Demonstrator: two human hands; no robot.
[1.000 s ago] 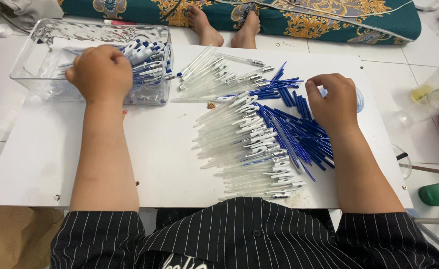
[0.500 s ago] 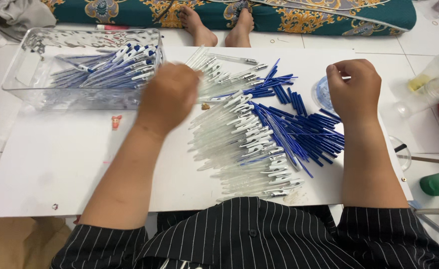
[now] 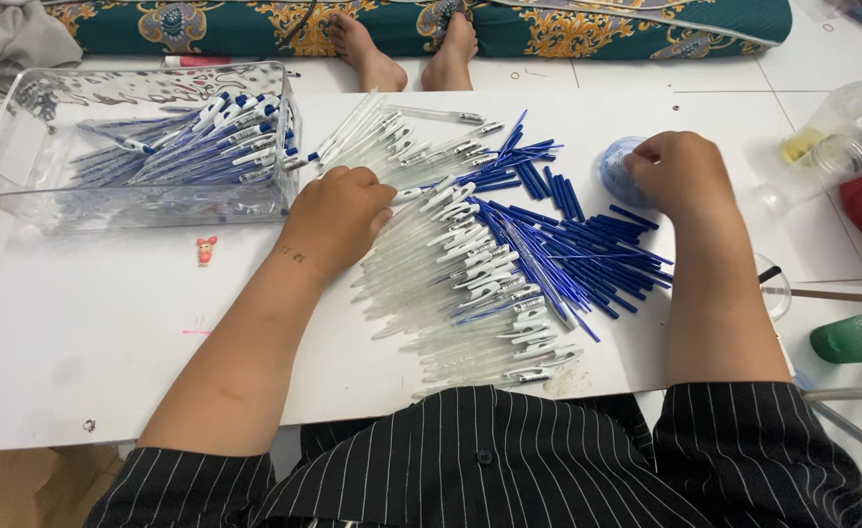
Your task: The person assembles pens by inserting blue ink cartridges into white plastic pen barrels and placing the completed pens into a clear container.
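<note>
1. Left hand (image 3: pixel 338 217) is knuckles-up on the white board (image 3: pixel 108 332), curled over the near end of the pile of clear pen barrels (image 3: pixel 460 293). Fingers are tucked under, so I honestly can't tell if it has pinched a barrel or is just resting on them.
2. Right hand (image 3: pixel 680 176) sits at the far right of the board, fingers bunched down over a small round blue container (image 3: pixel 615 171). Looks like it's picking at something tiny there, but the fingertips are hidden, so no clue whether it has anything.
3. The barrels lie fanned out in the middle of the board, right in front of the person, with the blue ink refills (image 3: pixel 587 244) spread just to their right and partly overlapping them.
4. Handling guess: barrels are light, stiff, smooth plastic, so they'll roll and slide off each other easily. Best pinched mid-shaft or by the white clip end. The refills are thin and a bit bendy, so grab them near the middle, not the tip.
5. Both forearms come straight out from the striped sleeves, wrists low, left angled inward to the pile.
6. A clear plastic bin (image 3: pixel 21 186) at far left holds assembled pens (image 3: pixel 206 142).
</note>
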